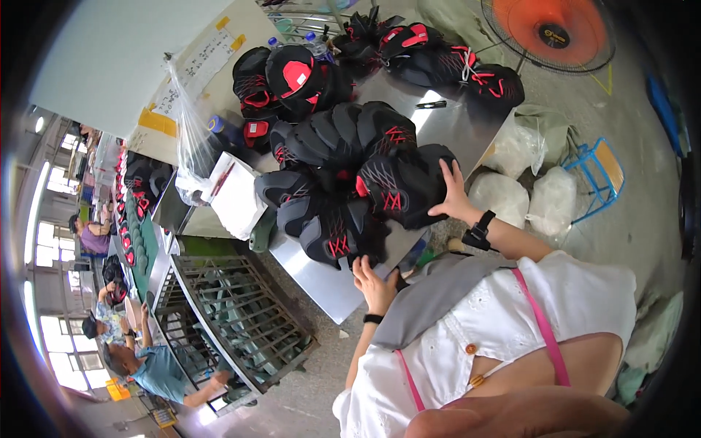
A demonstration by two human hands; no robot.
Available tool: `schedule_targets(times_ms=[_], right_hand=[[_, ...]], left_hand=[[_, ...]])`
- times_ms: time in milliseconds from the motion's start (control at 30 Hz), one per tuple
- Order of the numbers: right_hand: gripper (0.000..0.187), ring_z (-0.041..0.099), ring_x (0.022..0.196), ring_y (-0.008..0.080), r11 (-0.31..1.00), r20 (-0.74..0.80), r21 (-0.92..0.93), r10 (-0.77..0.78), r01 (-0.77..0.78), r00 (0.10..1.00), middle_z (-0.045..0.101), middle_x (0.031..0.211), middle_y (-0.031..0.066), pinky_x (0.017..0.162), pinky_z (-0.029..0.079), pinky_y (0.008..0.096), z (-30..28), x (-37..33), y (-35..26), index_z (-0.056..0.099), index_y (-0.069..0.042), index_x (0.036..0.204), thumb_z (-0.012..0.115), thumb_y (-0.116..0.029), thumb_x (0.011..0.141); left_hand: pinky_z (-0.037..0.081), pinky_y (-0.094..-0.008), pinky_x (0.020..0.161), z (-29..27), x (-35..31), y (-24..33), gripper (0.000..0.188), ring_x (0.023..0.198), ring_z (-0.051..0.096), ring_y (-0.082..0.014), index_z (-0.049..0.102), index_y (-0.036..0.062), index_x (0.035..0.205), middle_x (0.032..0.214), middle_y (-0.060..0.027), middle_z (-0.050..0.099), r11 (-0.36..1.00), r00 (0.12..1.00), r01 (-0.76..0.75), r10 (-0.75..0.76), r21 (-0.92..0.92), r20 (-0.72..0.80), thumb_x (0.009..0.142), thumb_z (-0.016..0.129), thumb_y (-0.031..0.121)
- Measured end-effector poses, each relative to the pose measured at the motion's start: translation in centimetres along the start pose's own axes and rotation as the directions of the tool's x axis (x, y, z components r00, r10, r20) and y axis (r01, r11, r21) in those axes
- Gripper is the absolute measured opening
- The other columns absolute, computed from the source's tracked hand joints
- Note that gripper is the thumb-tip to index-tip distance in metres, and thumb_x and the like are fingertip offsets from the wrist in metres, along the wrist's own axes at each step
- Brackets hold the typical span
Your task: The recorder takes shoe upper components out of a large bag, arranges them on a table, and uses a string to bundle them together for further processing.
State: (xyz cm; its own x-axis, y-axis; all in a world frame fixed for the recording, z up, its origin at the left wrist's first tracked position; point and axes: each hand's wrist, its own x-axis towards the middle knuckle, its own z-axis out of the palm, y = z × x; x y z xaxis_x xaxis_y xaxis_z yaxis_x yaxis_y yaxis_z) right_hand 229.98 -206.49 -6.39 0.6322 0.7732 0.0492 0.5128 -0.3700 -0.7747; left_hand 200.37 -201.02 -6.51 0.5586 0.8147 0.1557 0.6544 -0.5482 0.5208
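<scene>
Right hand (pixel 458 203), fingers spread wide against a black shoe (pixel 427 186) at the table's (pixel 314 281) near edge! Left hand (pixel 377 292), fingers slightly parted at the near side of the shoe cluster (pixel 336 226); whether it grips, can't tell.

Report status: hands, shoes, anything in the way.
Right hand spread against clustered black shoes. Left hand at cluster's near edge, contact unclear. Cluster bunched on metal table. More shoes crowd beyond.

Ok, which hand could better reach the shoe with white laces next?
Probably the right hand: it's nearer that shoe, though it's touching a black shoe. The left hand is farther away, with other shoes in between.
</scene>
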Motion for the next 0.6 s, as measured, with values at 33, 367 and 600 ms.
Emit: schedule_targets(times_ms=[33,367,600], right_hand=[[0.116,0.005,0.132,0.0424,1.000,0.008,0.002,-0.018,0.018,1.000,0.007,0.143,0.0211,0.101,0.024,0.0530,-0.1,0.9,0.6,0.010,-0.018,0.141,0.081,-0.024,0.050],[0.094,0.041,0.119,0.0258,0.681,0.206,0.604,0.369,-0.414,0.906,0.038,0.129,0.0211,0.097,0.035,0.0354,-3.0,5.5,4.0,0.018,0.000,0.137,0.075,-0.031,0.069],[0.049,0.055,0.095,0.0258,0.834,-0.018,0.299,-0.480,0.463,0.877,0.056,0.101,0.0116,0.085,0.042,0.0324,-8.3,13.0,3.0,0.054,-0.001,0.105,0.075,-0.015,0.062]], left_hand=[[0.028,-0.0447,0.094,1.2,0.6,-0.3,0.080,0.116,0.037,-0.0356,0.032,0.0000,0.126,0.130,-0.0197,0.033,0.992,0.990,0.093,-0.101,-0.090,-0.094,0.063,0.074,0.027],[0.047,-0.0359,0.059,-3.3,4.6,6.3,0.036,0.069,0.062,-0.0350,0.056,-0.0017,0.100,0.076,-0.0228,0.061,0.982,1.000,0.005,-0.003,-0.187,0.012,0.071,0.068,0.014],[0.049,-0.0344,0.069,-10.3,3.8,-0.1,0.045,0.081,0.064,-0.0320,0.048,-0.0005,0.107,0.083,-0.0227,0.063,0.928,0.944,0.325,-0.307,-0.183,0.122,0.069,0.070,0.010]])
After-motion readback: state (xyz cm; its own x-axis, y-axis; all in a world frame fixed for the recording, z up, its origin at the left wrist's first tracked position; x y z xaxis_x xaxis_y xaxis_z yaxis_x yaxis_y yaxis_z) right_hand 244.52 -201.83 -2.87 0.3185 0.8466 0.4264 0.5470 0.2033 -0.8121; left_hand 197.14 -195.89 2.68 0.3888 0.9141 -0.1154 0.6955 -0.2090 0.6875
